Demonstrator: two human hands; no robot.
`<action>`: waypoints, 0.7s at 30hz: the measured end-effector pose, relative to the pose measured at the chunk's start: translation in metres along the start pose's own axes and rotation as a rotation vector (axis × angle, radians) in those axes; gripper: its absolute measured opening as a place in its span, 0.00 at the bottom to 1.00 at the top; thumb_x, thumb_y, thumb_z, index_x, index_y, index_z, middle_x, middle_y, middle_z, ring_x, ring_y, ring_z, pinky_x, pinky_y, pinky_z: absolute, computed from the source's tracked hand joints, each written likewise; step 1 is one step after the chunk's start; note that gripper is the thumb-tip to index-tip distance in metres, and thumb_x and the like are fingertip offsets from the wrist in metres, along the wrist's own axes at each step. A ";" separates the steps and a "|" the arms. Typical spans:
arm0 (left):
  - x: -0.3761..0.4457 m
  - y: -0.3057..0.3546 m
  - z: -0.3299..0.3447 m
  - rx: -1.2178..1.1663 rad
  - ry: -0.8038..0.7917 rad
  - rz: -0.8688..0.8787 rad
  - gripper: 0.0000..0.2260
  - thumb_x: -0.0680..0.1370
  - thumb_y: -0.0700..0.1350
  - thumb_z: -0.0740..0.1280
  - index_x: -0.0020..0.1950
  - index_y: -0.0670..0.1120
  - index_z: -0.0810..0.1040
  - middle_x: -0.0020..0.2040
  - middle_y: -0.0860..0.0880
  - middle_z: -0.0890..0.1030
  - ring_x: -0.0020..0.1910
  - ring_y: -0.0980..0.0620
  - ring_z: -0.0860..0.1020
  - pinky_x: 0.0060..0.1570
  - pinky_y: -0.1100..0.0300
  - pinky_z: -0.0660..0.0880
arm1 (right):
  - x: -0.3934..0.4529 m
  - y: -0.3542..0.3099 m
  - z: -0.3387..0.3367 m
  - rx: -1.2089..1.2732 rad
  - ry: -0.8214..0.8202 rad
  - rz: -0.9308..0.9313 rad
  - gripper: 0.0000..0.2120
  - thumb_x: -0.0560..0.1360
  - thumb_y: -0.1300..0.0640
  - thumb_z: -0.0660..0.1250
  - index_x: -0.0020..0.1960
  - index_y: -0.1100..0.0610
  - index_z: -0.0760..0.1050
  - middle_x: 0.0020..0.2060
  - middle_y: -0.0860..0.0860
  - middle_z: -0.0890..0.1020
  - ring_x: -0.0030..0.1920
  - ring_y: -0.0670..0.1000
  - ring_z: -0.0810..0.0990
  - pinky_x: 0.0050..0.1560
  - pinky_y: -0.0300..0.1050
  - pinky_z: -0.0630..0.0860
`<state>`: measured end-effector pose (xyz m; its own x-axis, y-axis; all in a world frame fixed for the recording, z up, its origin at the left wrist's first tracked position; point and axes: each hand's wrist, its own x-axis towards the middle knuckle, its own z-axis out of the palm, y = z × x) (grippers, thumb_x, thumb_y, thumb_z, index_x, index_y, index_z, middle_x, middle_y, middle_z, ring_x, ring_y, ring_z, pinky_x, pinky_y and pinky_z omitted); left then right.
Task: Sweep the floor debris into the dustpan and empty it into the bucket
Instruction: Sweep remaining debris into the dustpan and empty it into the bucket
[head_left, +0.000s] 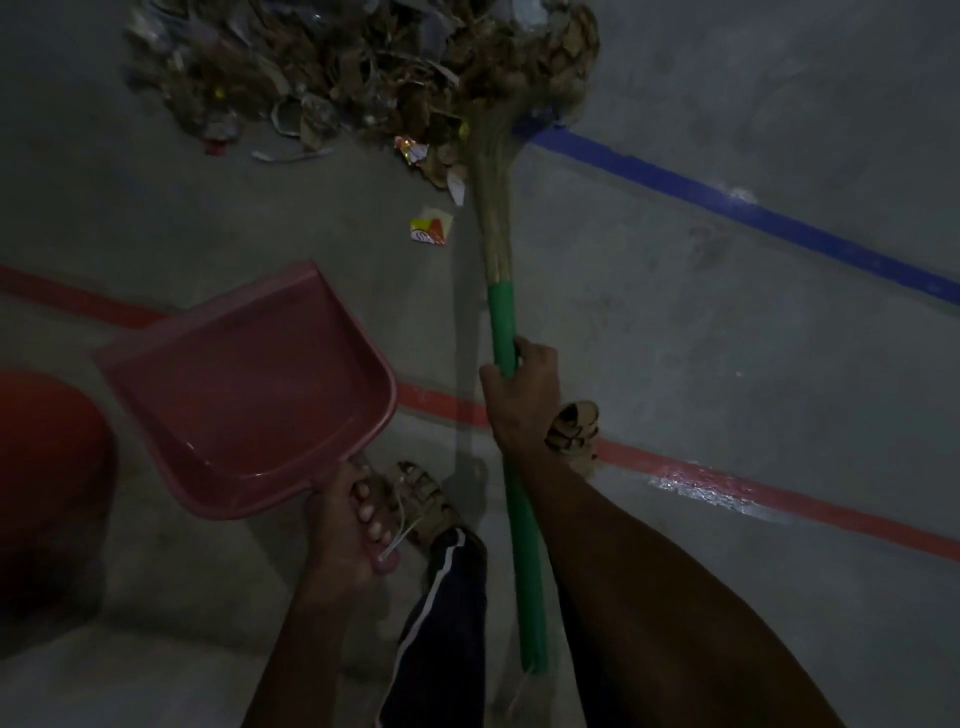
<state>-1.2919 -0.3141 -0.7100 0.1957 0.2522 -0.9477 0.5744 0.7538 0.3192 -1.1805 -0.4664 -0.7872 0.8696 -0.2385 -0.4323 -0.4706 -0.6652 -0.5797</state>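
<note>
Your left hand (343, 525) grips the pink dustpan (249, 384) by its handle; your right hand (519, 395) clasps the green-handled broom (506, 332), bristles touching the debris pile (311, 73).

- One view only, the head camera, up at standing height and looking steeply down at the concrete floor (727, 364).
- Wide angle, lines bending at the edges.
- Both forearms enter from 6 o'clock, close to the lens.
- Debris pile (332, 67) sits farthest, at 12 o'clock.
</note>
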 end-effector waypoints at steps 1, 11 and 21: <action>0.001 0.004 -0.004 0.000 -0.005 -0.001 0.16 0.78 0.41 0.59 0.32 0.47 0.61 0.20 0.52 0.61 0.15 0.55 0.59 0.18 0.70 0.58 | -0.002 -0.004 0.000 0.009 0.049 -0.032 0.25 0.74 0.57 0.71 0.68 0.63 0.73 0.57 0.57 0.75 0.49 0.47 0.71 0.45 0.35 0.63; 0.009 0.022 -0.023 0.026 0.051 -0.039 0.13 0.76 0.41 0.61 0.32 0.47 0.64 0.21 0.51 0.62 0.15 0.54 0.60 0.25 0.68 0.57 | 0.020 -0.022 -0.022 -0.081 0.182 -0.201 0.24 0.71 0.59 0.74 0.65 0.62 0.76 0.55 0.57 0.77 0.48 0.42 0.70 0.45 0.30 0.63; 0.008 0.062 -0.022 0.321 0.008 -0.075 0.18 0.78 0.46 0.64 0.28 0.48 0.68 0.22 0.49 0.63 0.17 0.53 0.61 0.30 0.64 0.57 | 0.089 -0.063 -0.056 -0.217 0.149 -0.218 0.26 0.73 0.55 0.71 0.69 0.60 0.73 0.58 0.56 0.75 0.51 0.50 0.75 0.47 0.40 0.68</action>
<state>-1.2721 -0.2515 -0.6980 0.1373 0.2091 -0.9682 0.8083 0.5414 0.2316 -1.0648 -0.4855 -0.7501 0.9661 -0.1640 -0.1996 -0.2423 -0.8430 -0.4803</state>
